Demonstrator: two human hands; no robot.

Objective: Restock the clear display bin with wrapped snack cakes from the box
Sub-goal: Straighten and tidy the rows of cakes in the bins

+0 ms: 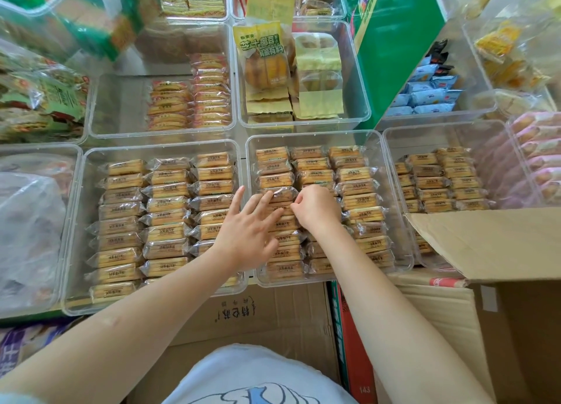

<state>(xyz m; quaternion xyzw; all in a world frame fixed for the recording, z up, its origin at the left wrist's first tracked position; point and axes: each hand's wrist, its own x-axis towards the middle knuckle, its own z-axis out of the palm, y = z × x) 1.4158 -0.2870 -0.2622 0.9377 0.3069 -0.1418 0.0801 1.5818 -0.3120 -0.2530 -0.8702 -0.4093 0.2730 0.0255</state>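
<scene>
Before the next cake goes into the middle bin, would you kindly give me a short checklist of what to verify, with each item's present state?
1. Left hand steadies the rows: ok, its straight fingers lie flat on the cakes.
2. Right hand has a grip: ok, its fingers pinch a wrapper in the middle bin.
3. Rows neat: ok, the snack cakes stand in three tidy columns.
4. Room for more: not ok, the visible layer looks full.
5. Stock left in the cardboard box: cannot tell, its inside is hidden by the flap.
</scene>
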